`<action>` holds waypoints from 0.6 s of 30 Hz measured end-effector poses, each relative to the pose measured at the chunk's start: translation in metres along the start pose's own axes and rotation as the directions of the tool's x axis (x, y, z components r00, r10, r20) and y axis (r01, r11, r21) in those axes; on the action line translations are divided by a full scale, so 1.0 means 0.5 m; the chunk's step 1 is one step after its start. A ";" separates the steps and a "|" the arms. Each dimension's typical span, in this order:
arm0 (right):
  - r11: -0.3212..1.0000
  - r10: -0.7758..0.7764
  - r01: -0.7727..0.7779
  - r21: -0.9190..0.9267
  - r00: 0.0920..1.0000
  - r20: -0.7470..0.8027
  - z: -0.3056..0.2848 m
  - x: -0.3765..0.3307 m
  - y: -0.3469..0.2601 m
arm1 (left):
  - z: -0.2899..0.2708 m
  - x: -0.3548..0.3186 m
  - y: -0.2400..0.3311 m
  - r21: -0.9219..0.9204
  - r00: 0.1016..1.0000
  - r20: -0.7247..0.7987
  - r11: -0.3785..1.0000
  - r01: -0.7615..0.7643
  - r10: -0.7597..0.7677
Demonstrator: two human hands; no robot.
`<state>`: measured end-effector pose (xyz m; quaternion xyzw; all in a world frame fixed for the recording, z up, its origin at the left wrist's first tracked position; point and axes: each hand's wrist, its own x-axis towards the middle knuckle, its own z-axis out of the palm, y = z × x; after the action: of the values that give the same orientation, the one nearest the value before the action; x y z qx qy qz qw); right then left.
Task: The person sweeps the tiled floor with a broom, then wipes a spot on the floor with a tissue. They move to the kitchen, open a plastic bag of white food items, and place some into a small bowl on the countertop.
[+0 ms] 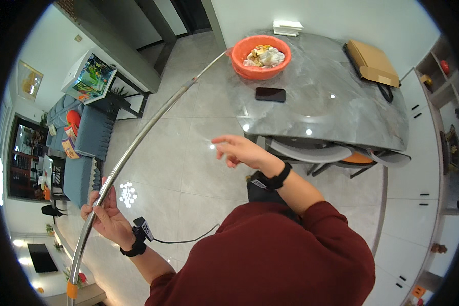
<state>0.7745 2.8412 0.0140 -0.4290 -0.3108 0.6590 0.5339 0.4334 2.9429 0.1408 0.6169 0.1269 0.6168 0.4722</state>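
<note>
My left hand is wrapped round a long silver metal pole at the left. The pole slants from the lower left up to the far middle, thinner at its far end, with an orange piece near its lower end. Its far tip meets the rim of a red plastic basin on the table; whether they touch I cannot tell. Cloth items, white and yellow, lie bunched in the basin. My right hand hangs in the air short of the table, holding nothing, index finger stretched out and the others partly curled.
A grey marble table stands ahead on the right, bearing a black phone, a brown cardboard box and a white stack. Chairs are tucked at its near edge. Farther left are a fish tank and a blue sofa.
</note>
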 end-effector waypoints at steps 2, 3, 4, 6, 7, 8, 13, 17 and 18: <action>0.996 -0.025 0.029 0.086 0.998 -0.050 -0.001 0.099 -0.059 | 0.025 0.059 -0.050 -0.030 0.998 -0.056 1.000 0.008 -0.009; 0.990 -0.065 0.070 0.122 0.997 -0.041 -0.007 0.148 -0.092 | 0.035 0.090 -0.079 -0.050 1.000 -0.012 0.999 -0.009 0.009; 0.984 -0.080 0.087 0.153 0.995 -0.053 0.003 0.171 -0.105 | 0.037 0.096 -0.088 -0.054 1.000 0.011 0.999 -0.009 0.010; 0.969 -0.070 0.092 0.230 0.992 -0.101 -0.013 0.246 -0.147 | 0.048 0.143 -0.146 -0.080 0.997 0.070 0.996 0.025 -0.019; 0.959 -0.057 0.092 0.270 0.989 -0.134 -0.026 0.282 -0.168 | 0.051 0.167 -0.177 -0.107 0.993 0.109 0.993 0.047 -0.035; 0.940 -0.089 0.132 0.315 0.985 -0.147 -0.040 0.315 -0.185 | 0.052 0.190 -0.207 -0.125 0.988 0.142 0.990 0.072 -0.053; 0.874 -0.073 0.203 0.441 0.953 -0.294 -0.113 0.444 -0.222 | 0.036 0.325 -0.344 -0.229 0.922 0.384 0.964 0.137 -0.039; 0.825 -0.136 0.351 0.443 0.884 -0.448 -0.165 0.561 -0.251 | 0.033 0.446 -0.512 -0.291 0.916 0.357 0.909 0.297 -0.184; 0.831 -0.162 0.367 0.417 0.879 -0.449 -0.168 0.589 -0.255 | 0.039 0.461 -0.560 -0.271 0.897 0.353 0.888 0.371 -0.267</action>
<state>0.8875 3.1532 0.0189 -0.3549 -0.0766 0.5332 0.7641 0.6172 3.2509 0.0855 0.5866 0.0475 0.4390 0.6789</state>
